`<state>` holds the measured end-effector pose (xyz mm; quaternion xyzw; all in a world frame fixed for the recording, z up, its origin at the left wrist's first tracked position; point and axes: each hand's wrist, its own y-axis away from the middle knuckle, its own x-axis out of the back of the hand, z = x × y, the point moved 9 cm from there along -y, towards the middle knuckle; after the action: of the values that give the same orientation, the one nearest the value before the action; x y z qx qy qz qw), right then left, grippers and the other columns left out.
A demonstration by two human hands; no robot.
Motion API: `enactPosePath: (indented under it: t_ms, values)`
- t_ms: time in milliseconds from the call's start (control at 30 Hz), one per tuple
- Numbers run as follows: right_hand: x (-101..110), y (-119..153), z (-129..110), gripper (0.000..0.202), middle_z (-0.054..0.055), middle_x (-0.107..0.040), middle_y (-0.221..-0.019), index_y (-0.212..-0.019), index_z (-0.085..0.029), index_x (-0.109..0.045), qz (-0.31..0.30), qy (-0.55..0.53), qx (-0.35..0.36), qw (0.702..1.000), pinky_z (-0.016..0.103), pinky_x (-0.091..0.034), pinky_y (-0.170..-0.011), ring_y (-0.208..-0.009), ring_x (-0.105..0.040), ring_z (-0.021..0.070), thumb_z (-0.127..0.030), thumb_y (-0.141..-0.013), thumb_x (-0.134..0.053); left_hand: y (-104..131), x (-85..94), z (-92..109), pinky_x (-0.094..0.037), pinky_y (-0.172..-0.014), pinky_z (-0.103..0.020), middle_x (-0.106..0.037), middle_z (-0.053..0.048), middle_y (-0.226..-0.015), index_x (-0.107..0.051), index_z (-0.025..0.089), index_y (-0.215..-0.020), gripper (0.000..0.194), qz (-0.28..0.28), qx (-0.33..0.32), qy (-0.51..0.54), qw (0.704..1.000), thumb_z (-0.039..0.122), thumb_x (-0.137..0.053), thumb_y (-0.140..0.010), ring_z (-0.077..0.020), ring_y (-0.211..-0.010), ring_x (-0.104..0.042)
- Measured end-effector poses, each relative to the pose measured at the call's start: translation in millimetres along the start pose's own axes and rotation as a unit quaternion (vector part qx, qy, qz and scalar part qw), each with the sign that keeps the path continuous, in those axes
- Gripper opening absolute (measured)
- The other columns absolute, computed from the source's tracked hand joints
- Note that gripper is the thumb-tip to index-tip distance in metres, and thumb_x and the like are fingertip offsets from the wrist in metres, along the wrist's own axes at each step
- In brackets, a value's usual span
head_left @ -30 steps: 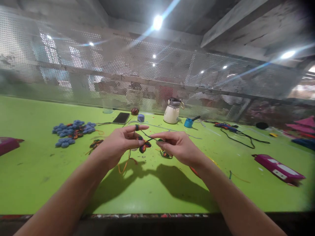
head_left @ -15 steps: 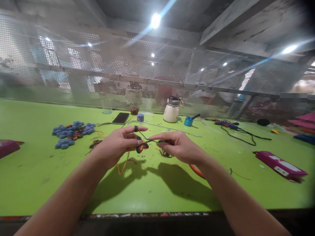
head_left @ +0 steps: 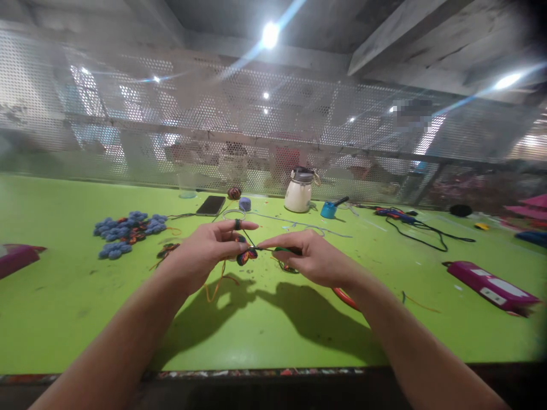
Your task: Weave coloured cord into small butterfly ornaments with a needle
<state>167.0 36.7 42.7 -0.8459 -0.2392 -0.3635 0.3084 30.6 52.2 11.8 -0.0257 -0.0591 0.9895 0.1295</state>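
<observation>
Between thumb and fingers my left hand (head_left: 213, 245) pinches a small dark crochet piece (head_left: 245, 257) with red and orange petals. Dark yarn is wound round its raised index finger and runs taut down to the piece. My right hand (head_left: 310, 254) is closed on a crochet hook (head_left: 285, 249) with a green handle, its thin tip at the edge of the crochet piece. An orange yarn tail (head_left: 209, 293) hangs below the left hand. Beneath the right hand lies a small tangle of dark yarn (head_left: 287, 267), partly hidden.
Blue crocheted flowers (head_left: 113, 249) lie at the left, a phone (head_left: 211, 205) behind them. Farther back stand a white bottle (head_left: 298, 193) and a blue pot (head_left: 329, 210). At the right are a corded tool (head_left: 395, 215) and a magenta power strip (head_left: 491, 287). Red handles (head_left: 347, 299) show beside my right forearm.
The hook's tip has drawn closer to the crochet piece, and its green handle shows more in my right hand. My left hand keeps its hold. The view has shifted slightly.
</observation>
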Motion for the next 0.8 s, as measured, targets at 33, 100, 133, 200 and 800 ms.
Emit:
enactPosePath:
  t_ms: [33,100,133,200,800]
  values:
    - [-0.7,-0.1,1.1,0.038,0.001,-0.066,-0.066,-0.114,-0.021,-0.072,-0.002,0.009,-0.006,1.000,0.023,-0.035,-0.054,-0.052,-0.045,0.0100,-0.009,-0.083,-0.052,-0.1,0.2,0.6,-0.044,-0.072,-0.031,-0.072,-0.005,-0.075,-0.070,0.017,-0.109,0.040,0.002,-0.007,-0.009,1.000,0.018,-0.075,-0.069,-0.0174,-0.073,-0.064]
    - [-1.5,-0.3,2.6,0.039,0.001,-0.066,-0.066,-0.114,-0.021,-0.071,-0.004,0.021,-0.015,1.000,0.023,-0.036,-0.055,-0.052,-0.044,0.0098,-0.010,-0.083,-0.052,0.1,0.5,1.9,-0.044,-0.072,-0.031,-0.071,-0.004,-0.074,-0.069,0.016,-0.109,0.040,0.011,-0.016,-0.021,1.000,0.018,-0.075,-0.069,-0.0166,-0.072,-0.064]
    - [-1.7,-0.4,2.9,0.039,0.001,-0.066,-0.066,-0.114,-0.021,-0.071,-0.003,0.023,-0.015,1.000,0.024,-0.036,-0.055,-0.051,-0.044,0.0097,-0.009,-0.083,-0.051,0.3,0.4,2.4,-0.045,-0.073,-0.031,-0.071,-0.003,-0.073,-0.068,0.016,-0.109,0.040,0.017,-0.017,-0.025,0.999,0.017,-0.075,-0.069,-0.0164,-0.072,-0.064]
    - [-1.2,-0.5,2.6,0.038,0.001,-0.068,-0.068,-0.113,-0.021,-0.072,0.003,0.026,-0.011,1.000,0.024,-0.037,-0.057,-0.052,-0.046,0.0100,-0.010,-0.083,-0.052,0.8,-0.6,3.8,-0.046,-0.072,-0.031,-0.070,-0.002,-0.071,-0.068,0.015,-0.108,0.040,0.025,-0.020,-0.035,0.999,0.017,-0.075,-0.068,-0.0163,-0.069,-0.064]
    - [-41.0,5.2,38.8,0.028,-0.004,-0.056,-0.057,-0.088,-0.016,-0.071,0.197,-0.494,-0.183,0.827,0.018,-0.024,-0.039,-0.042,-0.042,0.0047,-0.032,-0.066,-0.078,6.8,-0.2,17.3,-0.046,-0.072,-0.031,-0.065,0.000,-0.074,-0.070,0.021,-0.108,0.043,0.144,-0.146,-0.040,0.978,0.014,-0.076,-0.066,-0.0178,-0.071,-0.058]
